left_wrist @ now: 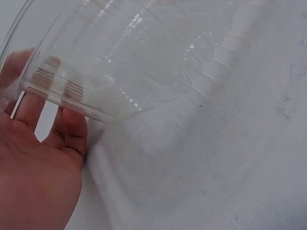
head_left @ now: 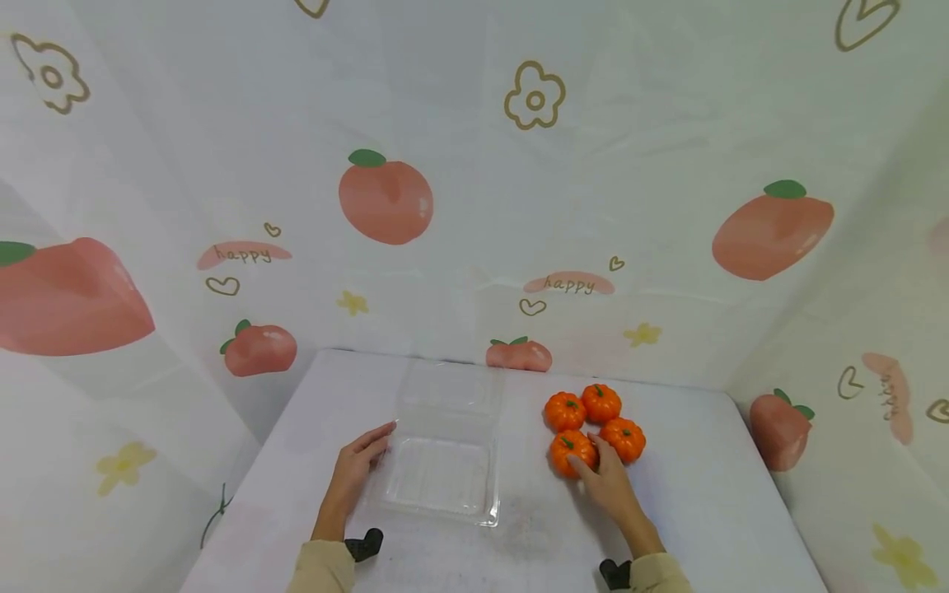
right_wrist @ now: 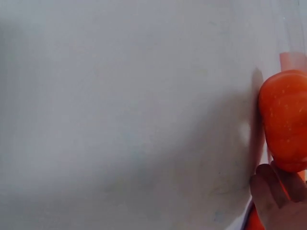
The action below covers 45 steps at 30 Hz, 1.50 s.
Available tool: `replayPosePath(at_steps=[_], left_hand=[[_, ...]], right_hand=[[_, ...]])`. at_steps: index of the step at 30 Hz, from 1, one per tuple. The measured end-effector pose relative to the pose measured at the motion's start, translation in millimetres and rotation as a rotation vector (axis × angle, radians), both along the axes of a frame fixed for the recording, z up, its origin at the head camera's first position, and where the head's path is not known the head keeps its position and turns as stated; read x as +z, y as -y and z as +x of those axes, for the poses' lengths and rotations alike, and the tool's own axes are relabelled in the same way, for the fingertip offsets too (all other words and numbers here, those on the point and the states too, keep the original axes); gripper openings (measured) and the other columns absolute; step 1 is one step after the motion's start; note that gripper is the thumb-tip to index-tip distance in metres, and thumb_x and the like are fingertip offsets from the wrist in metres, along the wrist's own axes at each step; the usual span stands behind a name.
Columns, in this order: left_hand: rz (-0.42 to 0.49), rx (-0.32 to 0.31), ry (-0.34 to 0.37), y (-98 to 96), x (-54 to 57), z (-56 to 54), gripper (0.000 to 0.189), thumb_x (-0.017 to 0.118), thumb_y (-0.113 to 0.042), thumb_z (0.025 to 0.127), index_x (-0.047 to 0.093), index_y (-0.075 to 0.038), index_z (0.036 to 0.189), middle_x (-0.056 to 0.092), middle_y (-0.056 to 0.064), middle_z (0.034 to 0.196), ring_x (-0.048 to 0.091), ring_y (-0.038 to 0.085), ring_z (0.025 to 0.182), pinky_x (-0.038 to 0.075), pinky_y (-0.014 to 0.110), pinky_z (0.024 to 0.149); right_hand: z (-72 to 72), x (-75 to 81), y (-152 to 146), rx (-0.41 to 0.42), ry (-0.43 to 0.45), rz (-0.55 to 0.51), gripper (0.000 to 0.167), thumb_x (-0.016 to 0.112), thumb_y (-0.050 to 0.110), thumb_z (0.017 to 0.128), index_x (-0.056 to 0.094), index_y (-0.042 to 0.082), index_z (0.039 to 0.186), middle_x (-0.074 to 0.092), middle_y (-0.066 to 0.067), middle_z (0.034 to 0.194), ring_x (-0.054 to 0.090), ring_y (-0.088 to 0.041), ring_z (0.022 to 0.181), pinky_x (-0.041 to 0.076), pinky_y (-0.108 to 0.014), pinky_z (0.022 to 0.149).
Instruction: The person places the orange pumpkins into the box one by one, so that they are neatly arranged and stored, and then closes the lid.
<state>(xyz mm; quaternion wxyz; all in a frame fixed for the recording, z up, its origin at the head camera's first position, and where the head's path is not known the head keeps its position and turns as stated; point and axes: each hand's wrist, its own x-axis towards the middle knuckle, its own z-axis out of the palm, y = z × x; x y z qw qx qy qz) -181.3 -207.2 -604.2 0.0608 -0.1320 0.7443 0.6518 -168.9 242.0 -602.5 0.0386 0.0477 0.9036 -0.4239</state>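
Observation:
A clear plastic clamshell box (head_left: 493,482) lies unfolded on the table, its lid (head_left: 448,391) laid back toward the wall. My left hand (head_left: 354,473) grips the box's left side; in the left wrist view its fingers (left_wrist: 31,112) show partly through the transparent wall. To the right sit several small orange pumpkins with green stems, grouped closely. Around the nearest pumpkin (head_left: 569,451), my right hand (head_left: 611,487) has its thumb and fingers. The right wrist view shows an orange pumpkin (right_wrist: 288,120) at its right edge, fingertips (right_wrist: 264,170) just below it.
Behind the held pumpkin are a left pumpkin (head_left: 563,409), a back pumpkin (head_left: 601,403) and a right pumpkin (head_left: 624,441). A white cloth covers the table (head_left: 712,494). Fruit-printed curtains (head_left: 460,272) rise at the back and both sides.

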Motion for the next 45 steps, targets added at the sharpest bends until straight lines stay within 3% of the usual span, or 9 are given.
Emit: replayPosePath(at_steps=[5, 10, 15, 18, 22, 27, 36, 41, 45], left_hand=[[0.092, 0.025, 0.019, 0.1, -3.8, -1.8, 0.043, 0.06, -0.011, 0.098, 0.064, -0.017, 0.14, 0.061, -0.006, 0.146, 0.056, 0.002, 0.111, 0.041, 0.023, 0.082], [0.193, 0.026, 0.015, 0.8, -6.6, -3.0, 0.054, 0.056, 0.003, 0.09, 0.06, -0.009, 0.143, 0.059, -0.004, 0.148, 0.053, -0.009, 0.118, 0.039, 0.022, 0.085], [0.24, 0.038, 0.016, 3.0, -9.1, -2.7, 0.053, 0.059, 0.002, 0.091, 0.061, -0.011, 0.143, 0.061, -0.009, 0.145, 0.053, -0.01, 0.119, 0.041, 0.021, 0.086], [0.274, 0.061, 0.01, 4.4, -11.6, -2.2, 0.05, 0.061, 0.002, 0.091, 0.064, -0.012, 0.139, 0.064, -0.01, 0.142, 0.054, -0.007, 0.116, 0.044, 0.019, 0.083], [0.31, 0.064, -0.008, 5.1, -15.4, -0.7, 0.048, 0.062, 0.002, 0.092, 0.063, -0.008, 0.139, 0.066, -0.011, 0.138, 0.056, -0.013, 0.114, 0.048, 0.015, 0.086], [0.407, 0.066, -0.007, 3.3, -19.2, 0.2, 0.048, 0.06, 0.004, 0.092, 0.064, -0.008, 0.139, 0.066, -0.01, 0.139, 0.057, -0.016, 0.115, 0.047, 0.011, 0.094], [0.508, 0.077, -0.025, 3.7, -23.8, 2.1, 0.044, 0.06, 0.004, 0.094, 0.068, -0.012, 0.134, 0.065, -0.009, 0.141, 0.058, -0.012, 0.119, 0.047, 0.011, 0.095], [0.57, 0.092, -0.028, 3.2, -25.4, 2.9, 0.039, 0.063, 0.003, 0.094, 0.072, -0.014, 0.128, 0.069, -0.012, 0.133, 0.06, -0.011, 0.117, 0.048, 0.011, 0.096], [0.594, 0.099, -0.026, 3.3, -26.9, 4.3, 0.037, 0.062, 0.004, 0.095, 0.076, -0.019, 0.12, 0.071, -0.013, 0.13, 0.06, -0.011, 0.116, 0.048, 0.01, 0.097]], right_hand=[[-2.5, 2.9, 1, -0.02, -0.028, -0.051, 0.085, 0.067, 0.046, 0.097, 0.028, 0.001, 0.157, 0.041, -0.027, 0.156, 0.047, -0.042, 0.138, 0.038, -0.061, 0.117], [-5.5, 6.0, 4, -0.029, -0.054, -0.054, 0.083, 0.07, 0.047, 0.095, 0.033, 0.002, 0.154, 0.049, -0.024, 0.149, 0.058, -0.034, 0.121, 0.051, -0.052, 0.106], [-8.2, 12.3, 10, -0.029, -0.065, -0.036, 0.078, 0.07, 0.044, 0.095, 0.037, 0.0, 0.15, 0.05, -0.02, 0.148, 0.055, -0.027, 0.111, 0.052, -0.04, 0.098], [-10.9, 17.3, 14, -0.034, -0.069, -0.05, 0.076, 0.07, 0.045, 0.095, 0.038, 0.003, 0.15, 0.05, -0.017, 0.147, 0.054, -0.025, 0.108, 0.051, -0.032, 0.093], [-13.5, 23.3, 19, -0.033, -0.106, -0.064, 0.071, 0.07, 0.045, 0.095, 0.043, 0.01, 0.15, 0.052, -0.013, 0.145, 0.056, -0.022, 0.105, 0.051, -0.026, 0.089], [-15.4, 28.0, 22, -0.023, -0.155, -0.077, 0.066, 0.071, 0.043, 0.095, 0.048, 0.015, 0.15, 0.054, -0.013, 0.144, 0.058, -0.024, 0.107, 0.053, -0.028, 0.091], [-19.0, 41.0, 34, -0.019, -0.112, -0.135, 0.076, 0.075, 0.05, 0.089, 0.046, 0.012, 0.148, 0.059, -0.013, 0.141, 0.062, -0.026, 0.114, 0.056, -0.042, 0.099], [-20.7, 50.0, 45, 0.019, -0.189, -0.128, 0.066, 0.078, 0.045, 0.088, 0.055, 0.016, 0.142, 0.067, -0.013, 0.132, 0.066, -0.026, 0.109, 0.059, -0.042, 0.095], [-21.0, 56.7, 53, 0.073, -0.221, -0.124, 0.067, 0.077, 0.046, 0.088, 0.055, 0.016, 0.144, 0.065, -0.008, 0.134, 0.065, -0.024, 0.109, 0.059, -0.037, 0.092]])
